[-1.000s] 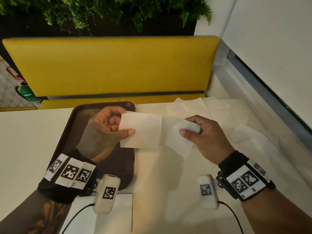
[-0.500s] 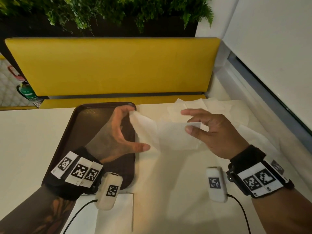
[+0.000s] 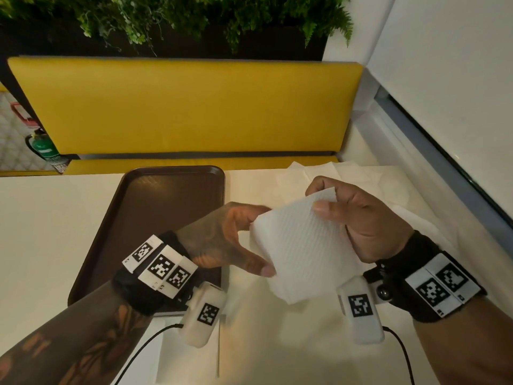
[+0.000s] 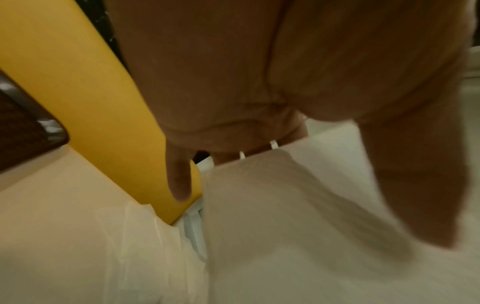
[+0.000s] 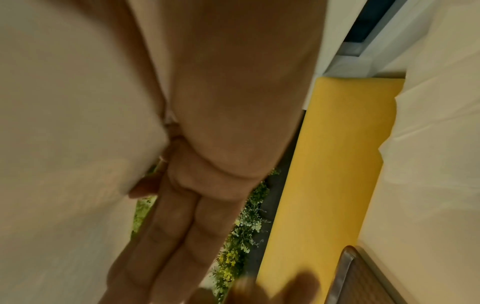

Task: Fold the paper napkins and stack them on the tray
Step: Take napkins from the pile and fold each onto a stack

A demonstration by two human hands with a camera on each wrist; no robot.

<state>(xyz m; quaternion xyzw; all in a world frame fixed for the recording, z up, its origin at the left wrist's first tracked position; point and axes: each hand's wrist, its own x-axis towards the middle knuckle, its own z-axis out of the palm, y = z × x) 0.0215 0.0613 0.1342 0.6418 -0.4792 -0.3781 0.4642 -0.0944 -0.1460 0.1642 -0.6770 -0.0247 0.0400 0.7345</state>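
Note:
A white paper napkin (image 3: 302, 245) hangs folded in the air just right of the dark brown tray (image 3: 177, 170). My left hand (image 3: 259, 240) pinches its left edge, thumb in front at the lower corner and fingers behind. My right hand (image 3: 319, 198) pinches the top right corner between thumb and fingers. The tray's bare bottom shows nothing on it. In the left wrist view the napkin (image 4: 285, 226) fills the space below my palm. The right wrist view has the napkin (image 5: 64, 144) at the left, beside my fingers (image 5: 182, 226).
Several unfolded napkins (image 3: 319, 173) lie spread at the table's back right, near the wall. A white sheet (image 3: 188, 357) lies at the near edge under my left wrist. A yellow bench back (image 3: 183, 107) stands behind the table.
The napkin was stretched open between my hands; my hands have come together and it is now doubled into a smaller square. It sits a little further right, off the tray.

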